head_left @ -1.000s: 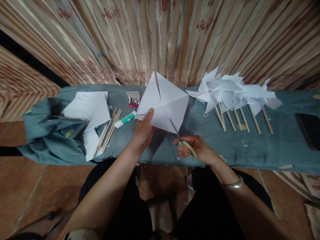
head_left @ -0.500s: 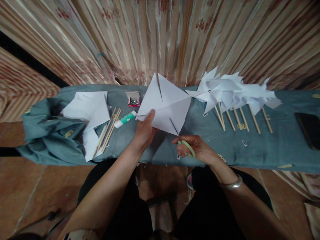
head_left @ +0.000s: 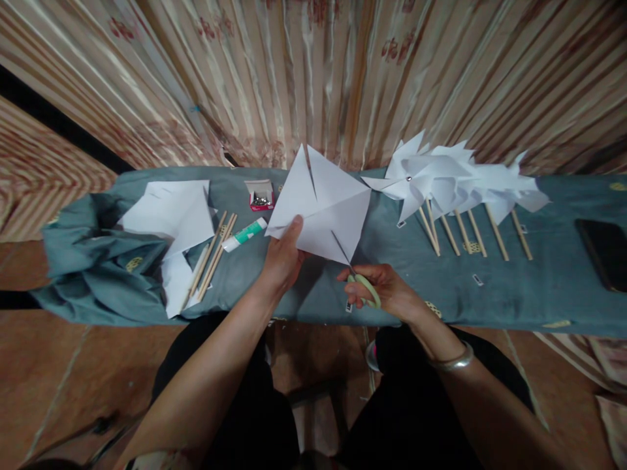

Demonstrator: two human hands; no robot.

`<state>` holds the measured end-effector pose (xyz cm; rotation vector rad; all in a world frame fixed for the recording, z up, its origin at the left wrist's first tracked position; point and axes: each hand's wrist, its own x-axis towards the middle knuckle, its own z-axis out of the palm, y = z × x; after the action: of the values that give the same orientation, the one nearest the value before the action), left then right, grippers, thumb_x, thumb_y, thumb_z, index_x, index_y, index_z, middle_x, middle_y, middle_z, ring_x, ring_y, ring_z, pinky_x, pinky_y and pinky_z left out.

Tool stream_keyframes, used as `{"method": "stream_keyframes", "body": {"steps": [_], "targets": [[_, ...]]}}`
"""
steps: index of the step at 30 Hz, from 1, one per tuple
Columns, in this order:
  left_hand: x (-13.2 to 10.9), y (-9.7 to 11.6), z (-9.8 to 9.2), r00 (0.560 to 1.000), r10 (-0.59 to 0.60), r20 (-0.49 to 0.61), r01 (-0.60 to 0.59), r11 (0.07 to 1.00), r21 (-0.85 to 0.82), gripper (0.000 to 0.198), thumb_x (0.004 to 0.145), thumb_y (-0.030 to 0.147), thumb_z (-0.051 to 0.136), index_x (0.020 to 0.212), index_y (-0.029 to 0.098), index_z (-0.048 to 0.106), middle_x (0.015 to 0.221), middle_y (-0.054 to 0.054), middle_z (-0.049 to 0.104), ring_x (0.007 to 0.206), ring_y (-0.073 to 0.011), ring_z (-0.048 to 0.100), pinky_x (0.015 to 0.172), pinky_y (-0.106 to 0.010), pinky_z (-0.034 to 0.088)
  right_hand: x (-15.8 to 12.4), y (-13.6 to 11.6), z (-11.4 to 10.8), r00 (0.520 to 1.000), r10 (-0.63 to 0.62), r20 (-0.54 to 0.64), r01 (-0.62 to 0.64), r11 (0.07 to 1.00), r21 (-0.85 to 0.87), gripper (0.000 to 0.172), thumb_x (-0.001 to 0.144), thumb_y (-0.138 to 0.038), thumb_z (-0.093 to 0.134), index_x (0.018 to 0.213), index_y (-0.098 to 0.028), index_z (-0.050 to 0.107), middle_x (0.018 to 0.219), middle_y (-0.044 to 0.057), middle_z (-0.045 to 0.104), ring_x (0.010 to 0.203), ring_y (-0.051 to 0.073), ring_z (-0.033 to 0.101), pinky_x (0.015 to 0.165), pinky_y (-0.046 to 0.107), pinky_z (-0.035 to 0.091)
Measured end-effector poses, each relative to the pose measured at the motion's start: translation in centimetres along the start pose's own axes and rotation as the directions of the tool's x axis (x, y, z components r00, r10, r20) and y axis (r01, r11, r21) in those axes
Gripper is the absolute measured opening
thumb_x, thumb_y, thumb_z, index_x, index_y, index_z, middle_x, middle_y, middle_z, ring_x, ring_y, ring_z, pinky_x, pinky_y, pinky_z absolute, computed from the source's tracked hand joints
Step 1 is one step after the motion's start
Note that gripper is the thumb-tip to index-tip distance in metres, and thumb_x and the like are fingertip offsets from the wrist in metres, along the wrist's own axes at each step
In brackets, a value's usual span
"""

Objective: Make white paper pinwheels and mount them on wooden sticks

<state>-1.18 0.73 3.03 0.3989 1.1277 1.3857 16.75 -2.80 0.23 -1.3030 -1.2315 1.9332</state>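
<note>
So, left fingers (head_left: 295, 227) closed on paper (head_left: 330, 205), right fingers (head_left: 369, 270) round scissors (head_left: 373, 292).

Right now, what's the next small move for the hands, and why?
Probably snip the paper with the scissors: a blade lies over its near corner, the left hand holds it, and the far corner is already slit.

On cloth (head_left: 421, 267) before us, left to right: papers (head_left: 189, 209), sticks (head_left: 218, 258), glue stick (head_left: 245, 235), pinwheels (head_left: 441, 176), phone (head_left: 602, 254). Box (head_left: 261, 200) behind glue stick; sheet (head_left: 337, 202) above middle.
</note>
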Motion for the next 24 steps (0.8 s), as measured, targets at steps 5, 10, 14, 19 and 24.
{"method": "stream_keyframes", "body": {"steps": [5,10,14,19,24], "targets": [[-0.2,-0.12,0.06,1.0,-0.009,0.027,0.009,1.0,0.018,0.024,0.093,0.02,0.056,0.115,0.023,0.065,0.096,-0.004,0.076,0.095,-0.0223,0.07,0.071,-0.03,0.058,-0.11,-0.37,0.1,1.0,0.012,-0.012,-0.012,1.0,0.012,0.052,0.053,-0.053,0.087,0.085,-0.015,0.069,0.053,-0.003,0.064,0.045,0.009,0.055,0.046,0.023,0.044],[-0.38,-0.37,0.09,0.999,-0.033,0.042,0.03,0.998,0.059,0.02,0.095,0.021,0.052,0.107,0.023,0.067,0.096,-0.004,0.075,0.096,-0.0217,0.07,0.071,-0.028,0.057,-0.21,-0.77,0.24,1.0,0.006,-0.022,-0.005,0.999,0.049,0.053,0.05,-0.052,0.089,0.082,-0.015,0.068,0.053,-0.003,0.064,0.044,0.008,0.055,0.046,0.022,0.044],[-0.35,-0.36,0.1,0.999,-0.021,0.039,0.02,0.999,0.027,0.017,0.094,0.018,0.054,0.102,0.022,0.068,0.096,-0.004,0.075,0.094,-0.0223,0.07,0.073,-0.031,0.057,-0.11,-0.56,0.21,0.999,0.023,-0.034,-0.021,0.998,0.052,0.053,0.049,-0.052,0.089,0.082,-0.015,0.069,0.051,-0.003,0.064,0.044,0.008,0.055,0.046,0.022,0.044],[-0.33,-0.22,0.2,0.999,-0.011,0.041,0.011,1.0,0.008,0.014,0.092,0.017,0.058,0.101,0.022,0.068,0.096,-0.004,0.075,0.089,-0.021,0.071,0.07,-0.03,0.056,0.14,-0.08,0.06,1.0,-0.005,-0.023,0.006,0.998,0.055,0.049,0.052,-0.048,0.089,0.081,-0.014,0.069,0.05,-0.003,0.063,0.043,0.009,0.054,0.044,0.022,0.043],[-0.24,-0.34,0.09,0.999,-0.017,0.043,0.015,0.999,0.029,0.016,0.09,0.021,0.062,0.104,0.022,0.068,0.094,-0.004,0.075,0.088,-0.0203,0.071,0.067,-0.027,0.055,0.2,0.0,0.03,1.0,0.008,-0.017,-0.007,0.998,0.066,0.047,0.053,-0.045,0.089,0.082,-0.014,0.07,0.051,-0.002,0.064,0.043,0.009,0.054,0.045,0.023,0.042]]}}
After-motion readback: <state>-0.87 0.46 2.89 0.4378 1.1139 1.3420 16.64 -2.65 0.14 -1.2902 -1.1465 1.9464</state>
